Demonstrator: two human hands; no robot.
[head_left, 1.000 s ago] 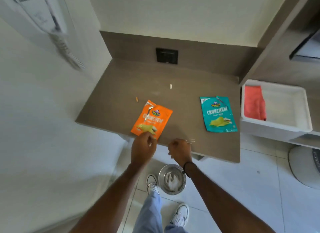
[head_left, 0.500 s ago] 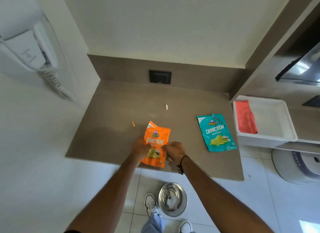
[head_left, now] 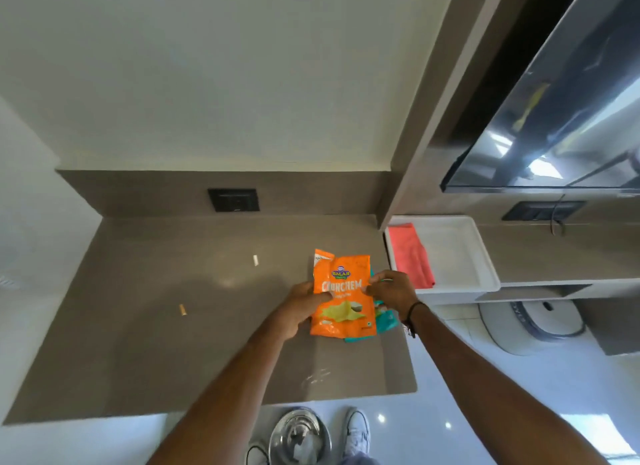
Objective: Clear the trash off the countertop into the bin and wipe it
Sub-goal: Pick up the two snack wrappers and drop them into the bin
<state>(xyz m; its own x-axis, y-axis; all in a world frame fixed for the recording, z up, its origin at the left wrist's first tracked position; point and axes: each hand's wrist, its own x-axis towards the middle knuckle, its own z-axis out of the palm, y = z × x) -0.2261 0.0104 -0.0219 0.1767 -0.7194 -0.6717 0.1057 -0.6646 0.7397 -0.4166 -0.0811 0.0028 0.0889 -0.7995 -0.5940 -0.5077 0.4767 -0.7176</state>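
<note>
My left hand (head_left: pixel 299 310) grips the left edge of an orange snack packet (head_left: pixel 343 293), held over the right part of the brown countertop (head_left: pixel 166 343). My right hand (head_left: pixel 391 291) pinches the packet's right edge. A teal snack packet (head_left: pixel 382 321) lies mostly hidden under the orange one and my right hand; whether that hand also holds it I cannot tell. A small white scrap (head_left: pixel 256 260) and a small tan scrap (head_left: pixel 182 309) lie on the counter to the left. A shiny metal bin (head_left: pixel 299 437) stands on the floor below the counter's front edge.
A white tray (head_left: pixel 481 257) with a red cloth (head_left: pixel 410 257) sits just right of the counter. A black wall socket (head_left: pixel 233 200) is on the backsplash. A round white appliance (head_left: pixel 533 326) rests on the floor at right. My white shoe (head_left: pixel 356 430) is beside the bin.
Both hands have lifted the orange packet and carried it right, so that it covers the teal packet. The camera has tilted up.
</note>
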